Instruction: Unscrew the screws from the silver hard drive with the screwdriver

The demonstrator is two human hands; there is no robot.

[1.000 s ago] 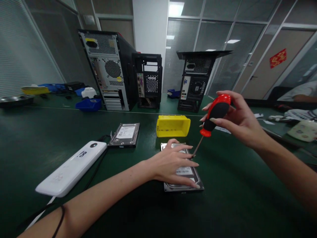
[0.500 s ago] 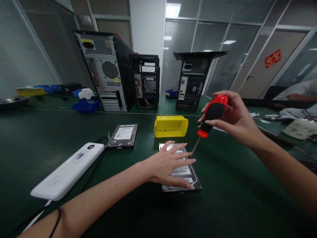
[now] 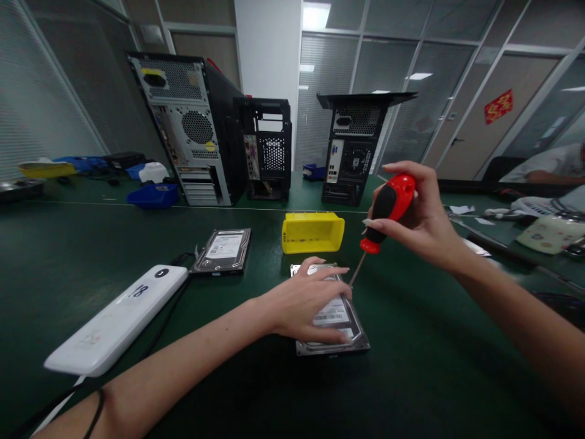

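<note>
A hard drive (image 3: 333, 312) lies flat on the green table in front of me, its label partly covered. My left hand (image 3: 311, 302) rests across its top with the fingers apart, pressing on it rather than wrapped around it. My right hand (image 3: 427, 222) grips the red and black handle of a screwdriver (image 3: 386, 207), which leans with its top to the right. The thin shaft slants down to the drive's right edge, close to my left fingertips. Whether the tip sits in a screw I cannot tell.
Just behind the drive, a yellow bin (image 3: 313, 233) lies with its opening toward me. A second hard drive (image 3: 223, 251) and a white power bank (image 3: 121, 320) with a cable are on the left. Computer cases (image 3: 196, 128) stand behind, near a blue bin (image 3: 153, 195). Someone's arm shows far right.
My left fingers have drawn in and bent slightly near the screwdriver tip. The screwdriver handle has turned in my right hand, and its fingers have shifted. The view has moved a little.
</note>
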